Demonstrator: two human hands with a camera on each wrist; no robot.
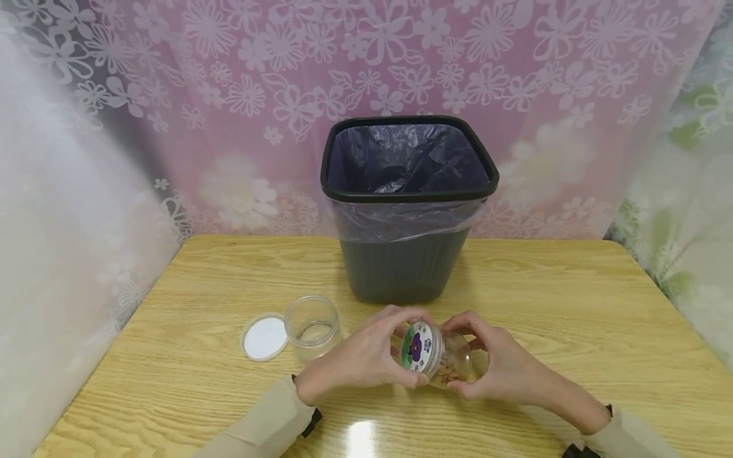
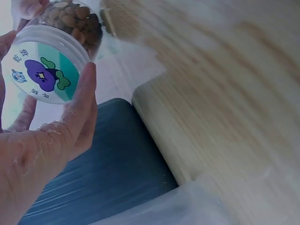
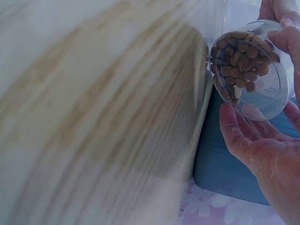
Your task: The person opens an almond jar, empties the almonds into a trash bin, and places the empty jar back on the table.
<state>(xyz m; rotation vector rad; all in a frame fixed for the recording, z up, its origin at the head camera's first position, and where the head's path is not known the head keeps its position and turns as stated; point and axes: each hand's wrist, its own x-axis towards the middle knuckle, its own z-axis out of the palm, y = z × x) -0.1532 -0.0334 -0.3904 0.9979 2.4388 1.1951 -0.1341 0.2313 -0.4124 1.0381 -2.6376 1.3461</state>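
A clear round jar (image 1: 456,364) lies on its side between my two hands, low over the table. Its lid (image 1: 422,347) carries a white and green label with a purple cartoon figure and faces left. My left hand (image 1: 366,353) grips the lid by its rim, thumb below and fingers above. Around the base end, the fingers and thumb of my right hand (image 1: 509,366) hold the jar. Brown, almond-like pieces (image 3: 241,65) have slid to one side inside it, as the right wrist view shows. The left wrist view shows the lid's label (image 2: 44,72) face on.
Left of my hands stands a clear open jar (image 1: 312,324), with a round lid (image 1: 265,338) lying white side up next to it. Behind the hands is a dark bin (image 1: 401,267) lined with a plastic bag. A pink floral curtain (image 1: 258,127) hangs behind the wooden table (image 1: 561,299).
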